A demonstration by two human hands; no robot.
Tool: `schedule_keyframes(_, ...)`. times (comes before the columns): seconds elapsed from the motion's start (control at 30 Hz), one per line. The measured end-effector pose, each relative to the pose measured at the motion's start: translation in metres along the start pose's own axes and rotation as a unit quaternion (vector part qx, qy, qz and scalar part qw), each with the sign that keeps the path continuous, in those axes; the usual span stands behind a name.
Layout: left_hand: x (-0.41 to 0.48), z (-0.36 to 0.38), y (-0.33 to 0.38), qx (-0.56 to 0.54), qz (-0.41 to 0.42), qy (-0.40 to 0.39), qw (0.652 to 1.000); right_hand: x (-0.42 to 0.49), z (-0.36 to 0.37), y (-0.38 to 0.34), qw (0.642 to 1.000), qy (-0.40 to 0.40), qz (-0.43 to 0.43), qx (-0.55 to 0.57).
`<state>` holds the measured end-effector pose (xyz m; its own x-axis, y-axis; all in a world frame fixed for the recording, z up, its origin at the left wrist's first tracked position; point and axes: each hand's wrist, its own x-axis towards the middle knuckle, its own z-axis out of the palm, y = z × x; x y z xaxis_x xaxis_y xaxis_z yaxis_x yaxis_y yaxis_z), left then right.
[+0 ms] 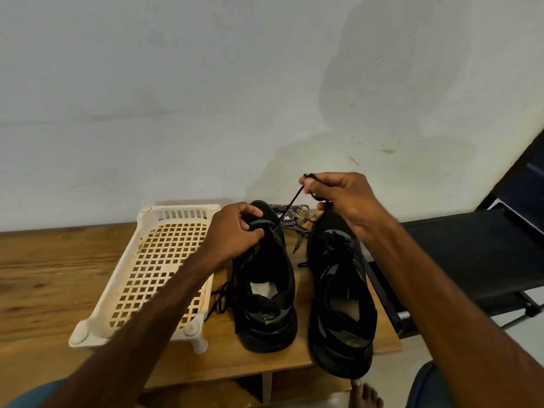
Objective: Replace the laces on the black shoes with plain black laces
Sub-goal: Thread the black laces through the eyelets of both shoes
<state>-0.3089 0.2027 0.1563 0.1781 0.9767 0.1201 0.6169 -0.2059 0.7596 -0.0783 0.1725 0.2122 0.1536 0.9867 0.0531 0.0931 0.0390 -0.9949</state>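
Two black shoes stand on a wooden table (44,275), heels toward me. My left hand (235,231) grips the tongue of the left shoe (265,290). My right hand (338,198) pinches a plain black lace (290,204) and holds it taut, up and to the right from that shoe's eyelets. The lace's other end (220,298) trails loose on the table beside the left shoe. The right shoe (341,304) carries a black lace bunched over its tongue. A black-and-white patterned lace (294,223) lies on the table behind the shoes.
A cream plastic lattice rack (147,266) stands left of the shoes, partly under my left forearm. A black bench (471,260) stands to the right of the table. A white wall rises just behind. A bare foot (365,393) shows below the table edge.
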Motion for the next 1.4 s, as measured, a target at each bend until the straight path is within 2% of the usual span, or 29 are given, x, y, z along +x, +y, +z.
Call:
schedule_keyframes(0.07,0.0,0.002,-0.001,0.003,-0.005,-0.007,1.0,0.0,-0.008,0.0,0.997,-0.006,0.032,0.067)
schedule_keyframes(0.13,0.0,0.003,-0.001,0.008,0.0,-0.007,1.0,-0.002,-0.01,0.002,0.998,-0.008,0.05,0.046)
schedule_keyframes(0.17,0.0,0.004,-0.001,0.008,0.008,0.0,1.0,-0.003,-0.01,0.004,0.998,-0.006,0.035,-0.052)
schedule_keyframes(0.2,-0.001,0.004,0.0,0.008,0.018,0.012,1.0,-0.004,-0.01,0.007,0.979,-0.009,0.007,-0.201)
schedule_keyframes(0.23,-0.001,0.003,0.001,0.007,0.029,0.03,0.999,-0.005,-0.007,0.009,0.937,-0.02,-0.019,-0.349)
schedule_keyframes(0.27,-0.002,0.003,0.003,-0.002,0.041,0.049,0.998,-0.008,-0.004,0.01,0.891,-0.022,-0.032,-0.451)
schedule_keyframes(0.3,-0.002,0.002,0.006,-0.022,0.051,0.067,0.996,-0.011,-0.001,0.008,0.875,-0.017,-0.037,-0.483)
schedule_keyframes(0.37,-0.004,0.001,0.015,-0.083,0.069,0.087,0.99,-0.017,0.001,0.001,0.902,-0.01,-0.041,-0.429)
schedule_keyframes(0.43,-0.007,0.001,0.026,-0.156,0.076,0.061,0.983,-0.022,0.005,-0.009,0.96,-0.028,-0.021,-0.276)
schedule_keyframes(0.5,-0.011,0.001,0.038,-0.234,0.074,-0.004,0.969,-0.027,0.009,-0.015,0.992,-0.075,0.036,-0.098)
schedule_keyframes(0.53,-0.013,0.002,0.044,-0.262,0.073,-0.038,0.962,-0.028,0.01,-0.016,0.994,-0.085,0.057,-0.049)
schedule_keyframes(0.63,-0.018,0.005,0.052,-0.289,0.084,-0.111,0.947,-0.025,0.012,-0.013,0.994,-0.081,0.077,-0.013)
schedule_keyframes(0.73,-0.016,0.005,0.048,-0.277,0.112,-0.115,0.947,-0.022,0.011,-0.013,0.995,-0.072,0.074,0.004)
schedule_keyframes(0.93,-0.003,-0.018,0.03,-0.231,0.104,-0.083,0.964,-0.017,0.003,-0.005,0.998,-0.014,0.056,-0.005)
schedule_keyframes(1.03,-0.001,-0.027,0.021,-0.246,0.084,-0.101,0.96,-0.016,0.002,0.0,0.998,-0.017,0.058,-0.021)
schedule_keyframes(1.13,-0.001,-0.029,0.016,-0.241,0.062,-0.068,0.966,-0.016,0.006,0.004,0.996,-0.043,0.062,-0.048)
schedule_keyframes(1.2,0.001,-0.03,0.013,-0.227,0.048,-0.038,0.972,-0.017,0.007,0.005,0.99,-0.053,0.062,-0.112)
schedule_keyframes(1.23,0.001,-0.03,0.011,-0.217,0.041,-0.025,0.975,-0.018,0.007,0.006,0.981,-0.05,0.052,-0.181)
schedule_keyframes(1.33,0.001,-0.03,0.009,-0.163,0.043,0.001,0.986,-0.016,0.007,0.009,0.924,0.013,-0.028,-0.38)
schedule_keyframes(1.4,0.0,-0.026,0.011,-0.127,0.069,0.003,0.989,-0.016,0.011,0.006,0.915,0.033,-0.108,-0.388)
